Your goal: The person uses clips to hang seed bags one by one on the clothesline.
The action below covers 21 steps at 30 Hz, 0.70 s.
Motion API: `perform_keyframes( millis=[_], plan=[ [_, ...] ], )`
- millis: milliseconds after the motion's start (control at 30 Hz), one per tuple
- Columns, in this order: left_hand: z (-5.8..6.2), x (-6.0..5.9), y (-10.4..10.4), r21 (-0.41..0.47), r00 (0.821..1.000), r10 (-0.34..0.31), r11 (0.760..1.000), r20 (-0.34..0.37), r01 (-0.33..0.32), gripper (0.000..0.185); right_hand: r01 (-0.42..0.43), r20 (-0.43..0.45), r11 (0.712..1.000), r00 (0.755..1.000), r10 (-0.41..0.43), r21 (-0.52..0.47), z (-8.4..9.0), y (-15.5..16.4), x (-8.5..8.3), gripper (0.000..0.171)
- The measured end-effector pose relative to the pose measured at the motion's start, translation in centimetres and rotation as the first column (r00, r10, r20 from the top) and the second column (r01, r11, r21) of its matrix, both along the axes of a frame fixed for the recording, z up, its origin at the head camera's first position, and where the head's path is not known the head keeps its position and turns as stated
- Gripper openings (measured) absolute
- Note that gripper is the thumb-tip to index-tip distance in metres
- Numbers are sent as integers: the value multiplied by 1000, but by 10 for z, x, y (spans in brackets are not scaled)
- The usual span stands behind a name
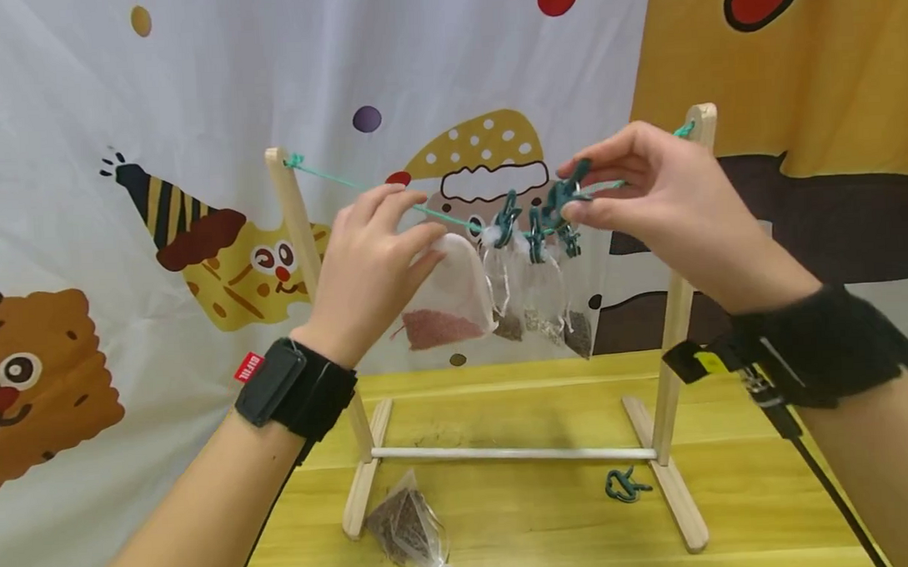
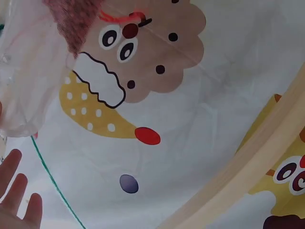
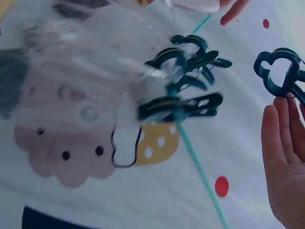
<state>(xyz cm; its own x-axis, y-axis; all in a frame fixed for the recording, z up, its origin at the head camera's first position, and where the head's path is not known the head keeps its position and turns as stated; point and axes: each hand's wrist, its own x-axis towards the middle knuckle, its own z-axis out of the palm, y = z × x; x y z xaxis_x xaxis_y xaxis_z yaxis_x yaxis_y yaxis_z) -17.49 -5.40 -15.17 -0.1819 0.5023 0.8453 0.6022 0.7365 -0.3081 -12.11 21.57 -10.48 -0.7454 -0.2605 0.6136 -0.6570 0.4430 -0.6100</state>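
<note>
- The left hand (image 1: 371,265) pinched the top of a clear bag (image 1: 449,296) of reddish grains against the green string (image 1: 330,178).
- The right hand (image 1: 649,197) squeezed a green clip (image 1: 564,198) on the string, just right of the bag.

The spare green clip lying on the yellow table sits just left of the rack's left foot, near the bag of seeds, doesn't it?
Not quite. The spare green clip does lie on the yellow table, but it sits on the right side, just inside the rack's right foot. The bag of seeds is the thing lying by the left foot. The head view shows this.
</note>
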Motion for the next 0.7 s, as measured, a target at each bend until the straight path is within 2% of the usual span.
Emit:
perform_keyframes(
  millis=[233,400,700],
  plan=[
    [1,-16,2,5,999,1,1000,44,-1,19,-28,80,1000,996,28,-1,13,-31,-29,38],
    [2,-24,4,-20,998,20,1000,63,-19,21,0,86,999,996,-5,55,16,-44,-45,35],
    [9,-26,8,-30,996,41,999,84,-38,18,42,62,991,997,-50,130,23,-54,-56,28]
  ],
)
